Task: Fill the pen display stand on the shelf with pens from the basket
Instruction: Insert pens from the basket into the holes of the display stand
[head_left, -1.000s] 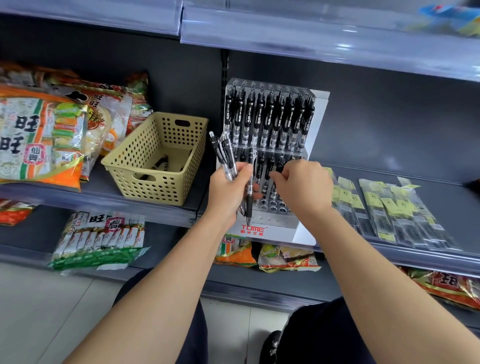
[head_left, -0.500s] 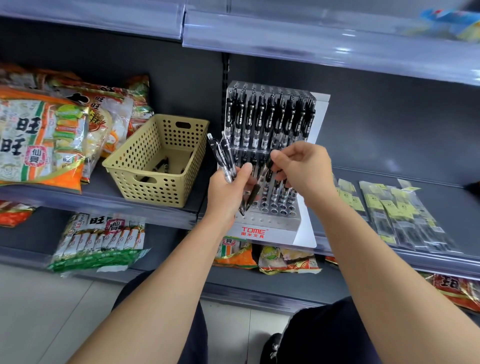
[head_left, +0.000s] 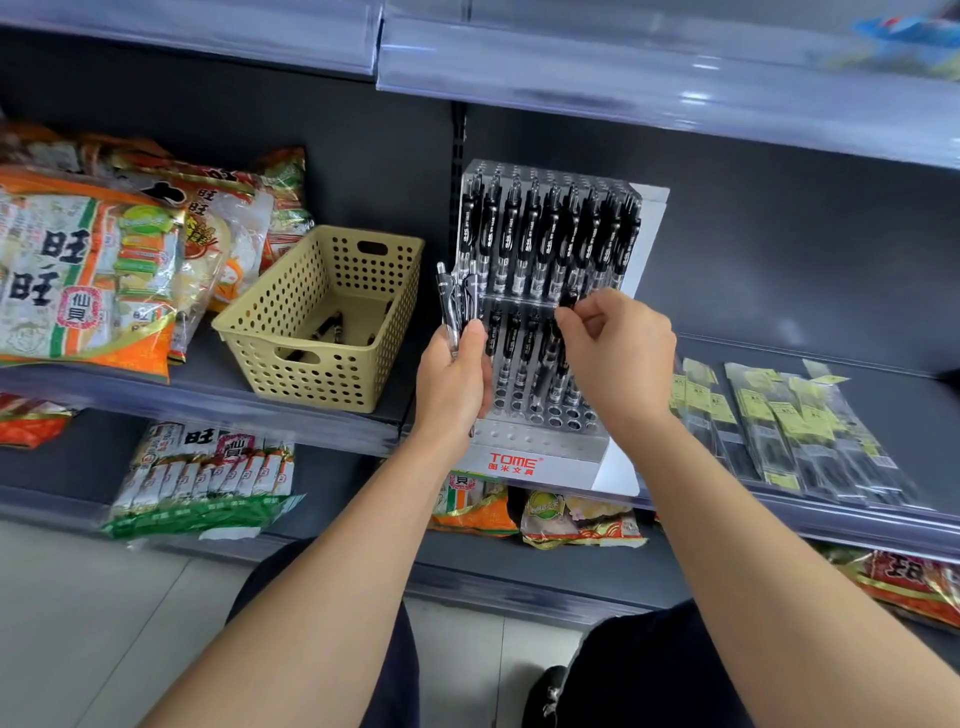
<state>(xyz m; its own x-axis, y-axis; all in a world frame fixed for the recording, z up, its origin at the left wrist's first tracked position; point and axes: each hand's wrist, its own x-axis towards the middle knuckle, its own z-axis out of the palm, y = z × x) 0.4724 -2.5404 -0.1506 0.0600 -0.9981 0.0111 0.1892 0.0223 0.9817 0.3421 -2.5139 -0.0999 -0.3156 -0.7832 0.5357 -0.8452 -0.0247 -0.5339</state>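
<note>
Pen display stand (head_left: 519, 444) seated on middle shelf (head_left: 919, 415), just right of beige basket (head_left: 311, 384). Top tier filled with black pens (head_left: 524, 244); lower tier partly filled, front holes seen open. Left hand (head_left: 452, 382) held at stand's left edge, fingers curled round upright bundle of pens (head_left: 456, 304). Right hand (head_left: 621, 358) held at lower tier; single pen (head_left: 568, 300) pinched at top between thumb and forefinger, other fingers curled. Loose pens (head_left: 330, 330) seen in basket. Snack bags (head_left: 88, 270) stacked left of basket.
</note>
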